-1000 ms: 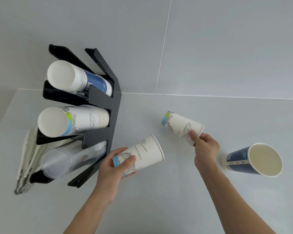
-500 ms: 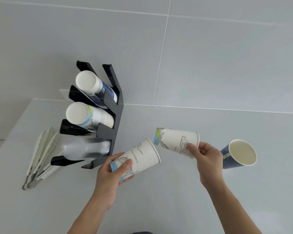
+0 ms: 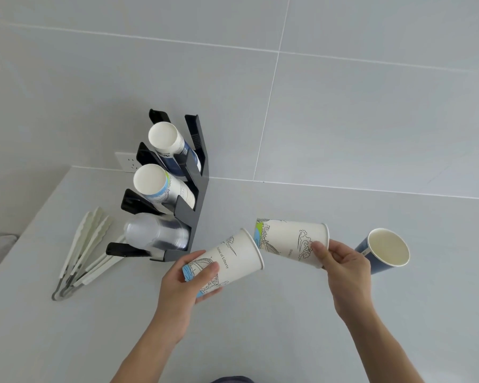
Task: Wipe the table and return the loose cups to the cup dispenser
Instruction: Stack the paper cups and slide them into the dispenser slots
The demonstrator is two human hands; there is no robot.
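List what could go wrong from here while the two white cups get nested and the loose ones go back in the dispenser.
1. The cup in the right hand points its base at the open mouth of the cup in the left hand; a skewed push may crease the paper rim.
2. The blue cup stands just behind the right hand and could get knocked over.
3. The white pair likely belongs in the dispenser's middle row; the top row holds blue cups.

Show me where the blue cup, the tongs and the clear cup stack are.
blue cup (image 3: 363,247): head view, on its blue side wall.
tongs (image 3: 87,244): head view, midway along the white arms.
clear cup stack (image 3: 155,234): head view, on the stack's side, bottom slot.
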